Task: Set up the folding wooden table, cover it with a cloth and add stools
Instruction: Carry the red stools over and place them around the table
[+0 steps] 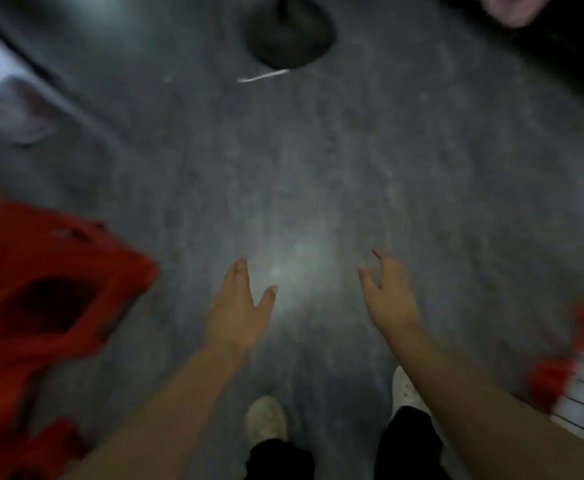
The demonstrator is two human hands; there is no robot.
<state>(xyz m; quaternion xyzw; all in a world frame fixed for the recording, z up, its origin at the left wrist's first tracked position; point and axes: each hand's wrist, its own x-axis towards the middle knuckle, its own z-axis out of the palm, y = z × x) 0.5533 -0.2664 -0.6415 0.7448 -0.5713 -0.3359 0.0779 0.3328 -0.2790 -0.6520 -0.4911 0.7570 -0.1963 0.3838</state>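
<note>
**Q:** Where were the hands, and what were the fingers doing?

**A:** Both bare forearms reached forward and down over a grey concrete floor [318, 168]. The whole view was blurred. The left hand [238, 303] held nothing; its fingers lay straight and pressed together, with the thumb angled away to the right. The right hand [389, 292] also held nothing, and its fingers were spread and loosely curled, like a relaxed claw.

**Q:** Where was the stool?

**A:** A red plastic stool [41, 306], with a dark opening in its top, stood to the left of the left fingers, apart from them and untouched. Well to the right of the right fingers, at the frame's edge, was a red object [557, 372], too smeared to identify.

**Q:** What else was around the fingers?

**A:** Far beyond the fingertips, near the top edge, sat a dark round base [290, 32], with a thin white strip [262, 76] lying on the floor just in front of it. Behind the hands, below the wrists, were the person's white shoes [266, 419] and black trouser legs.
</note>
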